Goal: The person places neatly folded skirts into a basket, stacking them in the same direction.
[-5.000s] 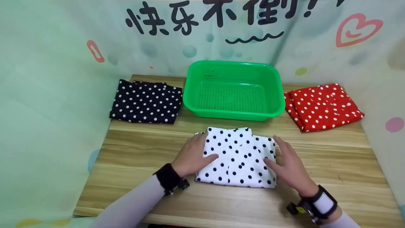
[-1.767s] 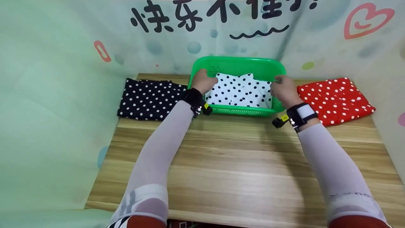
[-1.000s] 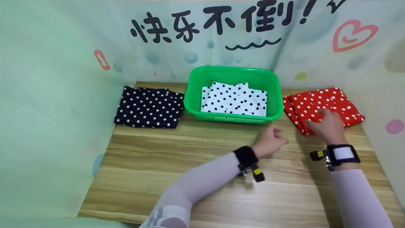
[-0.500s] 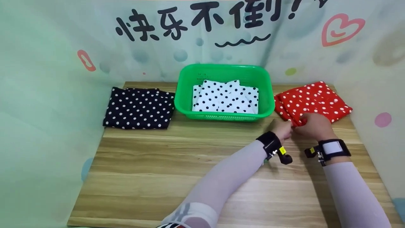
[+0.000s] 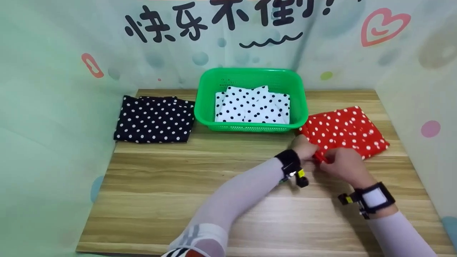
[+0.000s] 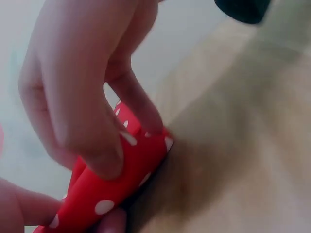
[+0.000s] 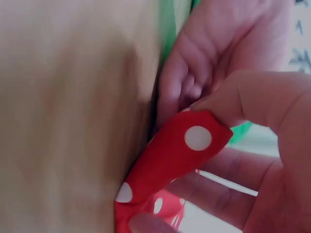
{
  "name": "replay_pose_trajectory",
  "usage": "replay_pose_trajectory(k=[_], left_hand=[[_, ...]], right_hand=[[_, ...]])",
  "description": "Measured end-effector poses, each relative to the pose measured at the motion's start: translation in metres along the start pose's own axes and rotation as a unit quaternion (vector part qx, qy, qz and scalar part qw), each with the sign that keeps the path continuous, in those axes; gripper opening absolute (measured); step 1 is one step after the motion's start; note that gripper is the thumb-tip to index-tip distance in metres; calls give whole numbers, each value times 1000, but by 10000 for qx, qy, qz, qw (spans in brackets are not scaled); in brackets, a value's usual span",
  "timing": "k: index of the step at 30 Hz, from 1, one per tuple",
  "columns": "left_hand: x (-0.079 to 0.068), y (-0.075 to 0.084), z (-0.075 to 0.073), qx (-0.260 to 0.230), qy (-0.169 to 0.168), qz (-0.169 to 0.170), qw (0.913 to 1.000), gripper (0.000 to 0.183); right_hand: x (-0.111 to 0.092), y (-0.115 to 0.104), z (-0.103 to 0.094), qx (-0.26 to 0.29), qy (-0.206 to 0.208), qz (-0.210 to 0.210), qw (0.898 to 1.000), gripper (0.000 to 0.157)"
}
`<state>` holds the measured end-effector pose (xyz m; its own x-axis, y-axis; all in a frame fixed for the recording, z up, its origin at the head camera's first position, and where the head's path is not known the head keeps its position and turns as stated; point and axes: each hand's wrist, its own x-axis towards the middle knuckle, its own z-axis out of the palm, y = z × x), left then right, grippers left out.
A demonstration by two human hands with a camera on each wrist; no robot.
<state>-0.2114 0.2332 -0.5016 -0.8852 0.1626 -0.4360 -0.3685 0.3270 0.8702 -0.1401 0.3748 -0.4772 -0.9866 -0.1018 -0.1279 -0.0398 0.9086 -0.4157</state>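
Three folded polka-dot cloths and one basket sit on the desk (image 5: 214, 200), a wood-grain top with pale and darker streaks. The red cloth (image 5: 344, 130) with white dots lies at the right, just beside the basket's near right corner, and both hands are on its near left corner. The left hand (image 5: 302, 149) has its fingers (image 6: 92, 145) curled over the folded edge, thumb pressing the soft red fabric from above, so it pinches the cloth. The right hand (image 5: 344, 166) meets it from the other side; its thumb and fingers (image 7: 252, 111) clamp the same rounded fold, as the right wrist view shows. The two hands touch each other at that corner. Each wrist carries a black band with a small device.

The green basket (image 5: 250, 73) is a rectangular plastic one with perforated walls and rounded corners, standing at the back centre. Inside it lies one white cloth (image 5: 251, 105) with black dots, folded flat. The black cloth (image 5: 153, 119) with white dots lies as a folded rectangle at the left, just beside the basket. A pale green printed backdrop (image 5: 53, 71) surrounds the desk.
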Motion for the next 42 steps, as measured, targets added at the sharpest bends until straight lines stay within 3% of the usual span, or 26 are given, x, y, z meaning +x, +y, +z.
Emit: replay_pose_trajectory(k=[4,9,11,14,17,19,22,25,29,31,33,35,37,42], left_hand=[[-23,-22,-31,-193,-525,482,9973,23],[-47,-54,-84,356,-1159,1283,9843,28],[-53,-67,-109,392,-1364,1342,9807,34],[-61,-82,-141,483,-1475,1139,9813,44],[-66,-89,-162,531,-1622,1042,9798,49],[-67,-92,-172,584,-1695,1079,9779,51],[-70,-95,-182,972,-1559,1220,9754,46],[-75,-97,-189,1535,-1255,1332,9711,36],[-84,-100,-194,2087,-959,1415,9629,30],[-88,-103,-195,2125,-919,1360,9633,30],[-92,-107,-195,1951,-963,1236,9682,32],[-94,-111,-195,1651,-993,1102,9751,36],[-95,-114,-194,1326,-1040,1015,9805,41],[-95,-119,-192,568,-1127,913,9878,51]], right_hand=[[-27,-36,22,-322,195,-277,9989,25],[-52,-89,58,-535,305,-684,9958,26],[-59,-107,72,-603,234,-1074,9921,26],[-67,-126,89,-731,78,-1751,9818,44],[-72,-135,97,-826,-83,-2166,9727,63],[-74,-137,95,-667,-208,-2221,9725,65],[-74,-132,82,-45,-296,-1976,9798,62],[-72,-112,59,425,18,-1418,9890,59],[-66,-59,26,43,513,-349,9981,70],[-64,-32,17,67,248,193,9995,79],[-62,-14,16,519,-232,652,9962,84],[-60,-5,21,1367,-666,1085,9824,85],[-59,-3,29,2322,-850,1423,9584,84],[-56,-14,43,4342,-946,1850,8765,73]])
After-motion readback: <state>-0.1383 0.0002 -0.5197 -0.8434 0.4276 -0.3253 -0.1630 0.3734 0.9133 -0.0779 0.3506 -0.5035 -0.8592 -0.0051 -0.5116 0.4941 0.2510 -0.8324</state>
